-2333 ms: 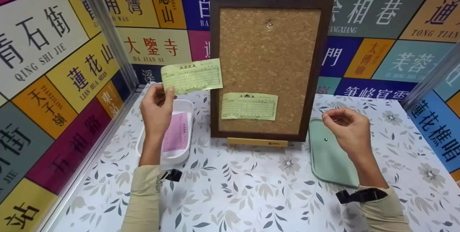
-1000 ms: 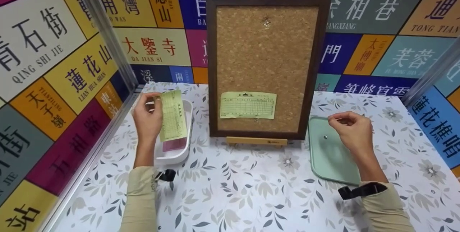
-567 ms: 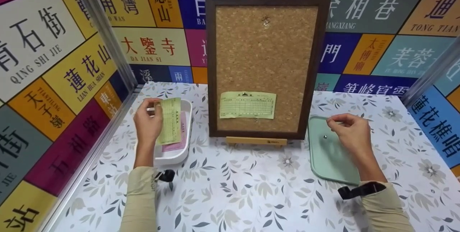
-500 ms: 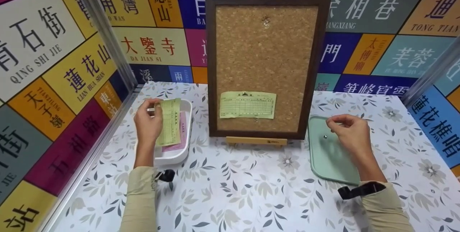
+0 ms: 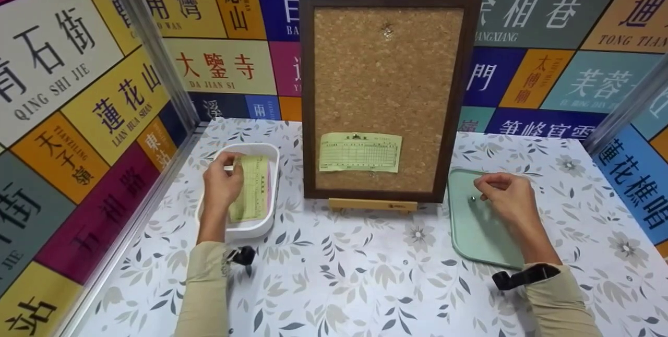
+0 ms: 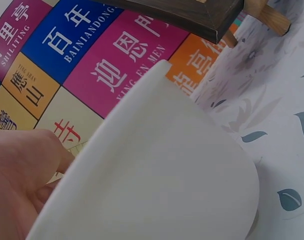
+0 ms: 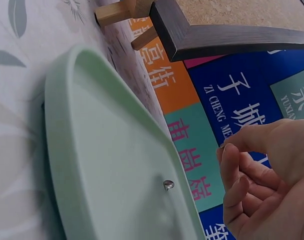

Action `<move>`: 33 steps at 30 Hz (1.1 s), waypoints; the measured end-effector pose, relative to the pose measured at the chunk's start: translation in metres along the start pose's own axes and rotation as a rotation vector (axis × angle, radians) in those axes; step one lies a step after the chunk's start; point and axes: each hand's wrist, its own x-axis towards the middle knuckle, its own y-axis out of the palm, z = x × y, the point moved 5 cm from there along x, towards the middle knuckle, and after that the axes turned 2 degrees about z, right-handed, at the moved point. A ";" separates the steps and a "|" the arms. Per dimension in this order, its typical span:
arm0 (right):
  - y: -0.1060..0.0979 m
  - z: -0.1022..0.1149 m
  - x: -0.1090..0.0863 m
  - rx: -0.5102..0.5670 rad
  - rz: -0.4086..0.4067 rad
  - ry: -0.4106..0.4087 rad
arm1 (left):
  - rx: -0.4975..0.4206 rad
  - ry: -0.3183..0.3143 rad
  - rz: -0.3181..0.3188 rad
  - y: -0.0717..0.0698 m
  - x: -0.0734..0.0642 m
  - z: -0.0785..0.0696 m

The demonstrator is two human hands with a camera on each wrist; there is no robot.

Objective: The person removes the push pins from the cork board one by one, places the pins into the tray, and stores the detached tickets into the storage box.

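Note:
In the head view my left hand (image 5: 223, 183) pinches the upper left corner of a yellow-green receipt slip (image 5: 253, 188), low inside the white tray (image 5: 254, 231). Under that slip a strip of a pink slip (image 5: 269, 191) shows. My right hand (image 5: 509, 199) is over the left part of the green tray (image 5: 482, 248), thumb and forefinger pressed together. A tiny dark bit, like part of a thumbtack (image 7: 222, 146), shows between those fingertips in the right wrist view. Near them a silver thumbtack (image 7: 168, 185) lies on the tray. The white wall hides much of the left hand's work in its wrist view.
A framed corkboard (image 5: 386, 81) stands on a small wooden easel (image 5: 373, 204) between the trays. Another yellow-green slip (image 5: 360, 153) is fixed low on it by a dark tack. Signboard-patterned walls enclose the floral tabletop (image 5: 355, 274) at the back and sides.
My left hand has brought its slip from beside the corkboard's left edge down into the white tray, turning it upright. My right hand has lowered slightly toward the tack on the green tray.

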 end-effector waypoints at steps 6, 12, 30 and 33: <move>0.001 -0.005 0.001 0.005 0.023 0.012 | 0.029 0.002 0.023 0.001 0.000 -0.001; 0.004 -0.011 0.001 -0.005 0.055 0.035 | 0.051 -0.023 0.006 0.000 0.000 0.001; 0.008 -0.029 0.001 -0.113 0.124 0.158 | -0.023 -0.013 -0.049 -0.002 0.000 -0.003; 0.008 -0.030 0.001 -0.129 0.131 0.169 | -0.048 0.008 -0.091 -0.004 0.001 -0.007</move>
